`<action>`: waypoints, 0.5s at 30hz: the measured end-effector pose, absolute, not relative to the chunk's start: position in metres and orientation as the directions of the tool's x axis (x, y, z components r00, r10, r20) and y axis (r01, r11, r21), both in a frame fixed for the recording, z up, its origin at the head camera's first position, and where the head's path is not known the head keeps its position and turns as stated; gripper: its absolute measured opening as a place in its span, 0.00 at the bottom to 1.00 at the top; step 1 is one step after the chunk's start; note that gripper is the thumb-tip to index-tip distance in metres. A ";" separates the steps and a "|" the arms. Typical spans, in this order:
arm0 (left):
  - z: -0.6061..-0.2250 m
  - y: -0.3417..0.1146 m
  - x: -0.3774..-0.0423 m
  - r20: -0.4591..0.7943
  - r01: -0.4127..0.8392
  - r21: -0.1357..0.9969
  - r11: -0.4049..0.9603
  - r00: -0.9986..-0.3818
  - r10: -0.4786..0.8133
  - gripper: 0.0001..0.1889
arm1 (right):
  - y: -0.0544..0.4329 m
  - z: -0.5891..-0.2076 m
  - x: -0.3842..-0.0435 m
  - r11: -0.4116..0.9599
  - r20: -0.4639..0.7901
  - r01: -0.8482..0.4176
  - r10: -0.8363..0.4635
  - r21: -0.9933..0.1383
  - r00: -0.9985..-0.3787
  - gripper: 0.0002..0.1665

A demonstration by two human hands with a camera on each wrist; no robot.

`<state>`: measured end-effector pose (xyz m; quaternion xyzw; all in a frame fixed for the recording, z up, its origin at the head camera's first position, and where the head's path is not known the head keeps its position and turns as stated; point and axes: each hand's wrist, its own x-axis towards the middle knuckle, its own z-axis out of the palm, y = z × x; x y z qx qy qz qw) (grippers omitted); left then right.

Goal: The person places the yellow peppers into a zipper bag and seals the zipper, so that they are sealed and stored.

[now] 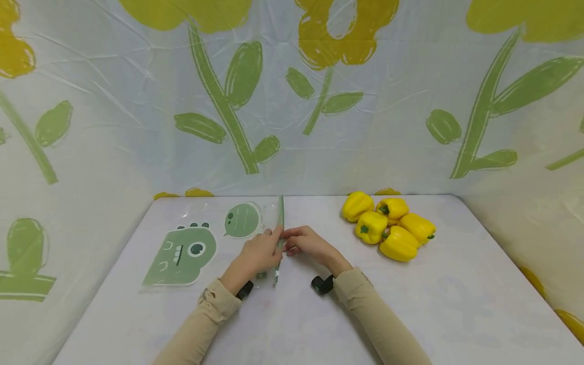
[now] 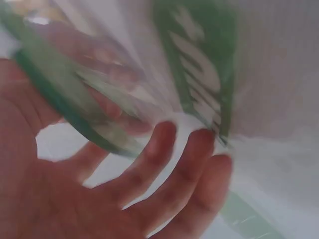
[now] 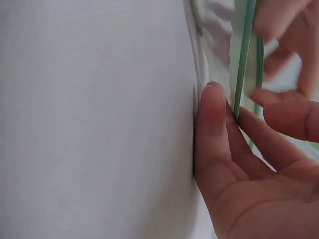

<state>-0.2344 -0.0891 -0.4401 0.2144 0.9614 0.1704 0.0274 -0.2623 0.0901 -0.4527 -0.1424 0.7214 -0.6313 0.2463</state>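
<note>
A clear plastic zip bag, printed with a green dinosaur and a speech bubble, lies flat with its mouth end raised toward the right. My left hand holds that end from the left. In the left wrist view, a green zip strip bends between the thumb side and the curved fingers. On the other side, my right hand pinches the mouth edge with its fingertips. Two green zip strips stand slightly apart in the right wrist view, close by the fingers. Part of the mouth hides behind my hands.
Several yellow bell peppers sit in a cluster on the white table, right of the bag. Behind them rises a flower-printed cloth backdrop. A dark wrist camera sticks out below the right wrist.
</note>
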 end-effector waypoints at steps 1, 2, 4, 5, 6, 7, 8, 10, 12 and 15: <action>-0.440 -0.091 -0.233 -0.014 0.399 0.370 0.839 -0.901 0.434 0.12 | 0.090 -0.453 -0.263 0.157 -0.178 0.113 -0.506 -0.981 -0.844 0.27; -0.441 -0.093 -0.232 -0.039 0.392 0.401 0.828 -0.895 0.443 0.10 | 0.091 -0.453 -0.263 0.155 -0.181 0.119 -0.495 -0.981 -0.850 0.26; -0.441 -0.096 -0.230 -0.050 0.381 0.451 0.807 -0.892 0.450 0.05 | 0.091 -0.454 -0.264 0.146 -0.181 0.126 -0.480 -0.981 -0.858 0.26; -0.441 -0.097 -0.230 -0.036 0.379 0.472 0.796 -0.894 0.447 0.03 | 0.091 -0.454 -0.264 0.142 -0.184 0.131 -0.477 -0.981 -0.859 0.26; -0.442 -0.098 -0.230 -0.015 0.378 0.488 0.787 -0.897 0.441 0.04 | 0.092 -0.454 -0.265 0.139 -0.187 0.136 -0.478 -0.981 -0.858 0.26; -0.442 -0.099 -0.230 0.009 0.378 0.502 0.778 -0.901 0.433 0.06 | 0.092 -0.454 -0.265 0.137 -0.188 0.138 -0.482 -0.981 -0.856 0.26; -0.441 -0.099 -0.230 0.031 0.379 0.516 0.768 -0.904 0.426 0.07 | 0.092 -0.454 -0.265 0.136 -0.188 0.139 -0.485 -0.981 -0.854 0.26; -0.441 -0.099 -0.231 0.066 0.386 0.546 0.744 -0.905 0.421 0.10 | 0.092 -0.454 -0.265 0.134 -0.190 0.142 -0.490 -0.981 -0.851 0.26; -0.441 -0.099 -0.231 0.054 0.383 0.580 0.719 -0.899 0.435 0.12 | 0.092 -0.454 -0.265 0.132 -0.190 0.143 -0.491 -0.981 -0.850 0.26; -0.441 -0.101 -0.230 -0.026 0.325 0.649 0.688 -0.894 0.446 0.18 | 0.093 -0.455 -0.265 0.129 -0.185 0.139 -0.492 -0.982 -0.851 0.26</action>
